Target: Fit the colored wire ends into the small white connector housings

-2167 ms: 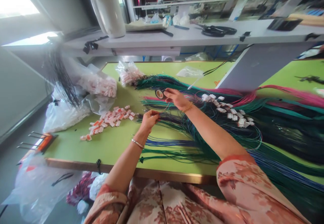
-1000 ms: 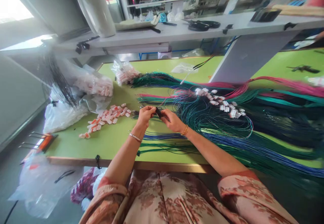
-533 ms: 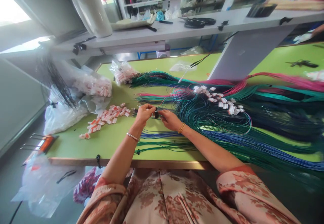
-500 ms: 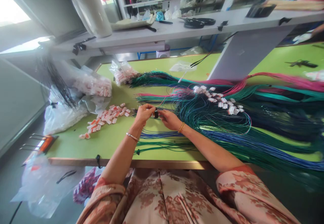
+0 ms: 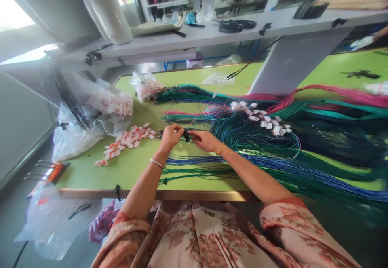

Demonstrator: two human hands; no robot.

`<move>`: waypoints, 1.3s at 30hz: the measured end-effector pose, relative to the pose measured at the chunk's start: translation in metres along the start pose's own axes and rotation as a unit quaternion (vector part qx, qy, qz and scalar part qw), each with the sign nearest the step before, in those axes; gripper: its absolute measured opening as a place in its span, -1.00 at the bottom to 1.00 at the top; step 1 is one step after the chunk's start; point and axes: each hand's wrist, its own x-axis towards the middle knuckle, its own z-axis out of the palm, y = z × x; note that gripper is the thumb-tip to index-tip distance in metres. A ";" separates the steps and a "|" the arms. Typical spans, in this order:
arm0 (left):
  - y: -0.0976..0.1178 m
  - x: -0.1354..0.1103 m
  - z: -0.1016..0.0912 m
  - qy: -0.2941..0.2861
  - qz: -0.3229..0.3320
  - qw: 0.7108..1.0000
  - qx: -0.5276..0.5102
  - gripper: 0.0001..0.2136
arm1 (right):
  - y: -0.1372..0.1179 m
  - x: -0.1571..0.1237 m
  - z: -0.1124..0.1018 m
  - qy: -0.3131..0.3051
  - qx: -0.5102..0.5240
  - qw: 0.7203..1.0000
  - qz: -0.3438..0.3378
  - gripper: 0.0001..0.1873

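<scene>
My left hand (image 5: 171,136) is closed in a pinch on a short black strip (image 5: 186,136), which hangs between my two hands over the green table. Just to the right, my right hand (image 5: 206,140) has its fingers curled together, the tips close to the strip; what they grip is hidden. Dark wire ends (image 5: 160,134) poke out left of my left hand. Behind and right of my hands spreads a tangle of teal and dark wires (image 5: 227,132), with white connectors (image 5: 266,123) on it. A heap of white-and-orange connectors (image 5: 130,139) lies to the left.
Blue wires (image 5: 194,161) and green wires (image 5: 188,175) run along the table's front. Bags of connectors (image 5: 110,102) stand at the left. A raised shelf (image 5: 200,37) crosses behind, bearing scissors (image 5: 235,26). Its upright panel (image 5: 279,68) meets the table. Another person's hand shows far right.
The black strip has tilted and shows more of its length below my fingers. My right hand has shifted slightly right, and my left hand slightly left.
</scene>
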 end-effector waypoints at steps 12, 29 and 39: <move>0.025 -0.014 0.007 -0.008 0.236 0.911 0.338 -0.78 | -0.033 0.088 -0.054 -0.018 -0.177 0.984 -0.031 -0.63; 0.008 -0.017 0.016 0.088 0.120 0.975 0.165 -0.95 | -0.035 0.106 -0.032 0.010 0.054 0.998 0.035 -0.67; 0.008 -0.013 0.016 0.071 -0.023 0.996 0.039 -0.89 | -0.044 0.071 -0.020 0.164 0.189 0.967 0.044 -0.51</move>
